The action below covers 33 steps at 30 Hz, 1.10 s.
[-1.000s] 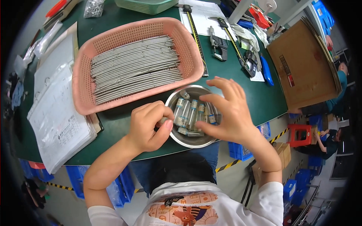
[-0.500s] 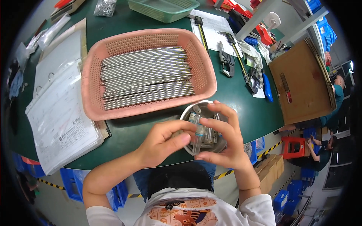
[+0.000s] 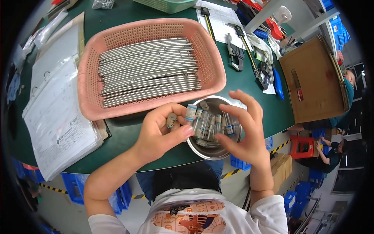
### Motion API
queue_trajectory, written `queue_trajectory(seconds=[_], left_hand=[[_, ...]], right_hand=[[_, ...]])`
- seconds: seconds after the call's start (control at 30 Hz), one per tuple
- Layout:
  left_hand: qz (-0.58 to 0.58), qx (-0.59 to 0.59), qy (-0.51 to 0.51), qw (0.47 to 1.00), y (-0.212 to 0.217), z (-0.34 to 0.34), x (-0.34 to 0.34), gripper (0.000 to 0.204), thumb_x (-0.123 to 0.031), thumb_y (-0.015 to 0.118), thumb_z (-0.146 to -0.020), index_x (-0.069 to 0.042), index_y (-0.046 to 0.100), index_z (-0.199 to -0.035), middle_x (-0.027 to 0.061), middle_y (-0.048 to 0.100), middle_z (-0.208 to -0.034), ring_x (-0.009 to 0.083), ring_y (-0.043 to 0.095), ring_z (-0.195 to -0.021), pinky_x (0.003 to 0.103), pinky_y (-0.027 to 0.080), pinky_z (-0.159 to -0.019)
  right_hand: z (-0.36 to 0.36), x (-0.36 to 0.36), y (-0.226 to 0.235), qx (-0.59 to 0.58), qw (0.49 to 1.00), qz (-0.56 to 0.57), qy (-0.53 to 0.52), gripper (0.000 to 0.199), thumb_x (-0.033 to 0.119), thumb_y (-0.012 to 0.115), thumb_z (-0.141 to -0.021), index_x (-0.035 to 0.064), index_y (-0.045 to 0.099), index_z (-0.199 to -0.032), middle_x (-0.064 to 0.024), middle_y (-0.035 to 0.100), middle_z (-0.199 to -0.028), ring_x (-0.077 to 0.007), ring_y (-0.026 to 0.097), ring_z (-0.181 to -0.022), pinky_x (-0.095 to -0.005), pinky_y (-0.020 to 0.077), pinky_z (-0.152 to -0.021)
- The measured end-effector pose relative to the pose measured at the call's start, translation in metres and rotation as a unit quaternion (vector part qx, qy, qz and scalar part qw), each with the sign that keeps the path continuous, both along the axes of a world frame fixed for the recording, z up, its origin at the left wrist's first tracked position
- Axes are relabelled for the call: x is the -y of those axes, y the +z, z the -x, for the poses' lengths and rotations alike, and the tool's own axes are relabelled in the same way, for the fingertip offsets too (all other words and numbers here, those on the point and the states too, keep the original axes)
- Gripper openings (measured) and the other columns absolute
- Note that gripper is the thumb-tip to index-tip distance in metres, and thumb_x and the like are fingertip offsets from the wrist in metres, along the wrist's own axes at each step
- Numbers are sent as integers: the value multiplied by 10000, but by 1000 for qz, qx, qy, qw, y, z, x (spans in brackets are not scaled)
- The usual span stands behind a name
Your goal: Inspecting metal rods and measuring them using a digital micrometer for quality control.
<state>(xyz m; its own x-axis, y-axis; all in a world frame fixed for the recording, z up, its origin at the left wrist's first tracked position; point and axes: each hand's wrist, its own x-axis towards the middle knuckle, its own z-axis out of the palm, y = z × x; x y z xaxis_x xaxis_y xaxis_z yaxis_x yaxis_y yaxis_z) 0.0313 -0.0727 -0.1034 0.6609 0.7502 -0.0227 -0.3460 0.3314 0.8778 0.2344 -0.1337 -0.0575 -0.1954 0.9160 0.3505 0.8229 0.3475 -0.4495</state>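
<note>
The left hand (image 3: pixel 154 134) was partly closed, a labelled vial (image 3: pixel 191 112) pinched between thumb and forefinger and a second vial (image 3: pixel 171 120) tucked among the curled fingers nearer the palm. The right hand (image 3: pixel 249 134) was spread wide, thumb well apart from the fingers, and appeared to hold nothing; whether its thumb touched any glass could not be told. Between the hands, partly under the right fingers, sat a metal bowl (image 3: pixel 208 156), where more loose vials (image 3: pixel 205 124) lay at mixed angles, some with blue-banded labels. The step in hand looked like sorting through the vials a few at a time, the left hand keeping some while the right was free over the bowl. The next move seemed to call for a light, narrow pinch by the right hand, and a steady left grip so that neither held vial slipped or knocked the other. Beyond the hands on the table (image 3: pixel 120 146) stood a pink basket (image 3: pixel 86 108) of thin metal rods (image 3: pixel 148 70); a binder (image 3: pixel 58 124) lay to the left of them, and a micrometer (image 3: pixel 236 55) beyond the right hand.
</note>
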Motion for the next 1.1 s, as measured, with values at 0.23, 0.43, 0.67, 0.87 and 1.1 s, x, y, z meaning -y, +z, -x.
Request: queue_trajectory(seconds=[0.23,0.43,0.67,0.87,1.1], left_hand=[[30,26,-37,999,-13,-2,-2,208,-75,571,-739,-15,448,-896,27,511,-767,47,462,-627,183,396,-529],[49,37,-37,997,-16,-2,-5,211,-93,512,-690,-8,449,-873,87,521,-684,123,507,-538,231,425,-507],[61,22,-50,997,-14,-1,-4,218,-95,516,-694,-16,452,-886,80,522,-691,108,492,-551,222,418,-507],[52,27,-48,997,-12,-1,-4,211,-90,512,-701,-17,451,-890,75,517,-706,95,482,-570,211,412,-513],[58,23,-53,997,-12,-1,-5,204,-80,506,-704,-11,457,-890,74,514,-709,95,478,-572,212,411,-511]], right_hand=[[-9,6,-6,100,992,76,-21,500,245,740,-527,74,568,-964,-195,397,-1188,-369,342,-1149,-469,250,-941],[-5,1,-10,94,992,86,-23,537,260,765,-489,80,563,-953,-210,378,-1200,-388,312,-1168,-467,244,-952],[-3,1,-11,45,995,81,-26,499,180,765,-490,102,541,-928,-190,336,-1237,-391,279,-1191,-478,225,-958],[-14,5,-10,13,998,-1,57,233,71,702,-572,108,566,-757,-27,592,-888,-215,543,-954,-447,223,-964],[-24,3,-4,-40,996,-44,-63,168,11,654,-613,84,592,-752,-16,620,-740,-148,587,-707,-413,296,-931]])
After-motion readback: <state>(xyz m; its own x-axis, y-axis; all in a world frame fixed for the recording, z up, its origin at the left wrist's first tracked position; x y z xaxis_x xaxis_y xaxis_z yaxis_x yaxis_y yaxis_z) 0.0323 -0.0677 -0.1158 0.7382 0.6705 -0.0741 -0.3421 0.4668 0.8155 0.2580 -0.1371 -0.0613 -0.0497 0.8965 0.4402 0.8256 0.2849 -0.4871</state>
